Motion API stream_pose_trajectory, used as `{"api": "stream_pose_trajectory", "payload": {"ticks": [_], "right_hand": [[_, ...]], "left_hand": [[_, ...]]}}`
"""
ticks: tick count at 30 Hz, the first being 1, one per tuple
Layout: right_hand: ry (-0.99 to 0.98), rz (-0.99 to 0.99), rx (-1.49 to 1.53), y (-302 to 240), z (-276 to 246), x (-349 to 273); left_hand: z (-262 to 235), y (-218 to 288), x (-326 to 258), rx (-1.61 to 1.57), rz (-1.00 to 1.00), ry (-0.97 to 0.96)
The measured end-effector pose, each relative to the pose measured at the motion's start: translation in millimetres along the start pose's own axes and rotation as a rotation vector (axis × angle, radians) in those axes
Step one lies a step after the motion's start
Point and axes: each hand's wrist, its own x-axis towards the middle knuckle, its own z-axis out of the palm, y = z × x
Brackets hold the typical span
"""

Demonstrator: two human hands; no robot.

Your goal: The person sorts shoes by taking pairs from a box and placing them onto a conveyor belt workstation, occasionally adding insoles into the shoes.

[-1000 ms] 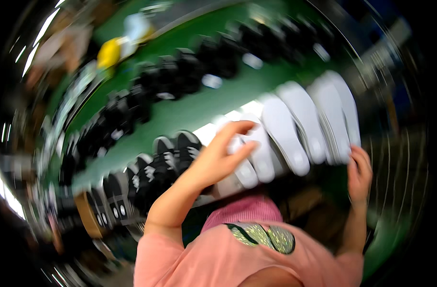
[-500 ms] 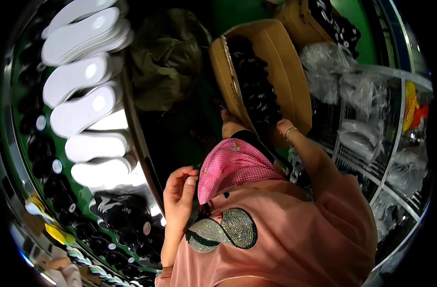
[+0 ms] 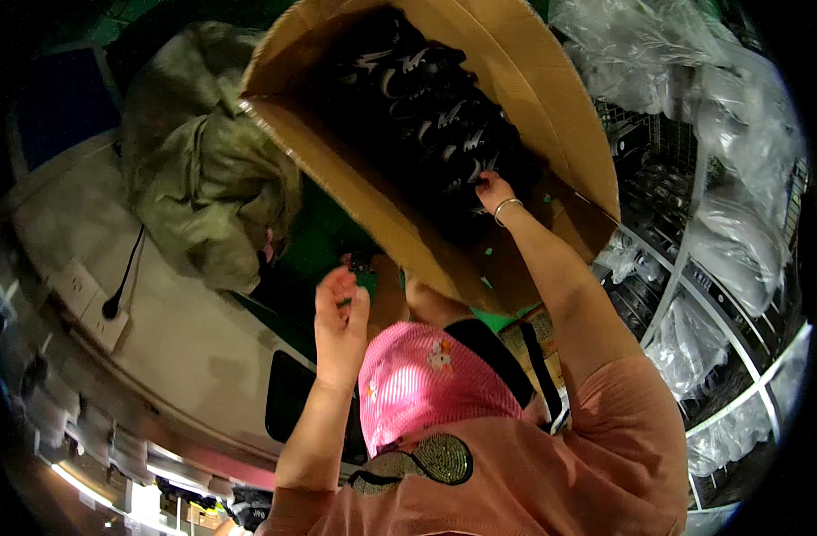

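Observation:
My right hand point(image 3: 494, 191) reaches into a large open cardboard box point(image 3: 565, 116), its fingers closed at the edge of a pile of black shoe uppers point(image 3: 426, 116) with white markings. The fingertips pinch one upper at the pile's near right side; its exact outline is lost in the dark. Outside the box, over my lap, my left hand point(image 3: 340, 308) is raised with loosely bent fingers and the thumb apart. Nothing shows in it. Below lies the pink checked cloth point(image 3: 435, 375) that I wear.
An olive fabric bundle point(image 3: 203, 170) stands left of the box. Farther left runs a pale panel point(image 3: 185, 348) with a power socket point(image 3: 91, 304) and a plugged-in black cord. At right, a white wire rack point(image 3: 668, 304) holds clear plastic bags point(image 3: 739, 241).
My view has turned rightward toward the box; the white soles on the left have left the picture. My right hand has gone from the box's near edge in to the pile.

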Motion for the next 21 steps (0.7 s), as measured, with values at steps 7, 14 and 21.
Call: {"api": "stream_pose_trajectory", "payload": {"ticks": [7,14,21], "right_hand": [[0.063,-0.560,-1.129,-67.3,121.2,45.9],[0.002,-0.490,-0.977,-82.9,196.2,118.3],[-0.133,-0.534,-0.785,-71.6,196.1,116.7]], "left_hand": [[45.6,-20.3,139.6,0.432,0.501,0.372],[64.9,-13.4,149.0,0.278,0.446,0.403],[60.7,-13.6,150.1,0.243,0.458,0.355]]}}
